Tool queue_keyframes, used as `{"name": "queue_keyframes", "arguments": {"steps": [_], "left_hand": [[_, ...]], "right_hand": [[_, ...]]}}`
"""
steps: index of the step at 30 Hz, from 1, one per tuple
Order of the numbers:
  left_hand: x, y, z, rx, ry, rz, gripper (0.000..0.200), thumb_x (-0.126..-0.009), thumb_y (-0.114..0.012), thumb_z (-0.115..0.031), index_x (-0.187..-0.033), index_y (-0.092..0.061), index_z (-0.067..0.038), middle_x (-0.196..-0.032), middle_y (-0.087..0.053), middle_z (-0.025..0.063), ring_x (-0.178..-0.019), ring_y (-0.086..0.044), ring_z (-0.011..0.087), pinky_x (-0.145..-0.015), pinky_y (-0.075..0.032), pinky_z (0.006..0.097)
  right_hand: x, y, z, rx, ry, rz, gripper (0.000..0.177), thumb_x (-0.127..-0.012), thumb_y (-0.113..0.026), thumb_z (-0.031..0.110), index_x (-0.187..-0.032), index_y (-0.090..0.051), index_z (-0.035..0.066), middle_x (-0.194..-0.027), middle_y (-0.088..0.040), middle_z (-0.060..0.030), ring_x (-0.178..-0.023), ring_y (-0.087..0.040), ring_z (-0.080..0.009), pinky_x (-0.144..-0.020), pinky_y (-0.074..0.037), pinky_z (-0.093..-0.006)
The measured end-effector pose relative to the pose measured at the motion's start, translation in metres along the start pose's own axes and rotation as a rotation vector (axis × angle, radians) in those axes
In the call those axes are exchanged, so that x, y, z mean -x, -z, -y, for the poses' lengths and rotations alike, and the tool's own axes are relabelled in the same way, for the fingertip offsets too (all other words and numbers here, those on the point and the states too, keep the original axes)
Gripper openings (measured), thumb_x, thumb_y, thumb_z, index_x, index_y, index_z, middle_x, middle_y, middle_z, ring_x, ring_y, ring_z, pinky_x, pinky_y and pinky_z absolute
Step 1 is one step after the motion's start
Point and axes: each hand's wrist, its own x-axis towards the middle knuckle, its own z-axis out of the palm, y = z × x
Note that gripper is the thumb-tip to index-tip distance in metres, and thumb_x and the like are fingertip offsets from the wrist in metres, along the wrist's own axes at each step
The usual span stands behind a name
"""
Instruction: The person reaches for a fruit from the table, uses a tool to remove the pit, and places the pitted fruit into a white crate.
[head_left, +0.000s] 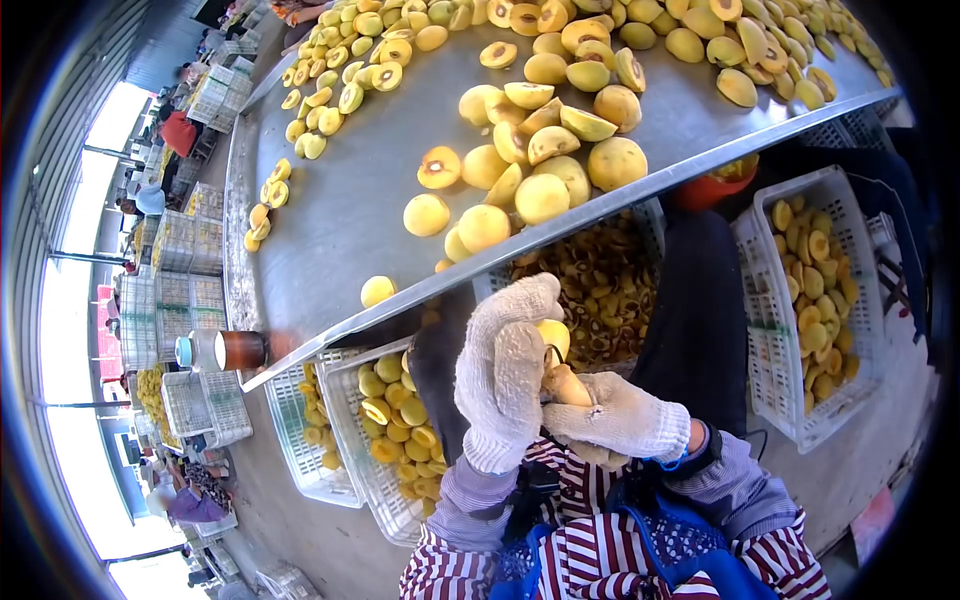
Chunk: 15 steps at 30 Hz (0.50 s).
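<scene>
My left hand (508,365), in a whitish knit glove, is wrapped round a yellow fruit half (553,340) in front of my chest. Close against it, my right hand (620,412), gloved too with a bare thumb or fingertip showing, is closed on a small tool whose dark curved end touches the fruit. The tool's handle is mostly hidden. Beyond my hands, halved yellow fruits (542,198) lie cut side up and cut side down on a metal table (340,230). Below the table edge, a crate holds brownish fruit scraps (605,300).
Crates of fruit halves stand at my left (400,420) and right (815,300). A jar with a brown lower part (240,350) is at the table's left corner. An orange-red bowl (715,188) sits under the edge. Other people and stacked crates (190,300) appear far left.
</scene>
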Motion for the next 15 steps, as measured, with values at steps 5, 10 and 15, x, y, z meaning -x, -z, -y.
{"name": "queue_keyframes", "arguments": {"steps": [5,10,15], "left_hand": [[-0.020,0.012,-0.016,-0.179,0.184,0.287,0.057,-0.102,-0.043,-0.053,-0.111,-0.065,-0.001,-0.100,-0.065,0.0096,-0.088,-0.063,0.0153,-0.079,-0.051,0.0283],[-0.021,0.020,-0.002,0.159,0.381,0.298,0.065,-0.096,-0.051,-0.060,-0.119,-0.060,0.000,-0.114,-0.064,0.0141,-0.099,-0.065,0.0215,-0.085,-0.054,0.0338],[0.004,0.008,0.010,0.345,0.244,0.118,0.048,-0.101,-0.055,-0.031,-0.134,-0.048,0.004,-0.130,-0.058,0.0166,-0.111,-0.061,0.0224,-0.098,-0.048,0.0334]], "right_hand": [[0.000,-0.004,-0.001,0.016,-0.040,-0.052,0.028,-0.096,-0.062,0.036,-0.098,-0.057,0.009,-0.055,-0.053,0.0018,-0.040,-0.049,-0.0067,-0.036,-0.036,-0.0216],[-0.003,-0.006,-0.007,-0.003,-0.031,-0.067,0.031,-0.095,-0.064,0.036,-0.104,-0.059,0.007,-0.066,-0.060,-0.0019,-0.052,-0.057,-0.0100,-0.046,-0.043,-0.0233],[-0.015,-0.010,-0.018,0.109,0.276,-0.344,0.031,-0.094,-0.067,0.028,-0.113,-0.059,0.005,-0.071,-0.060,-0.0019,-0.055,-0.055,-0.0094,-0.049,-0.042,-0.0240]]}}
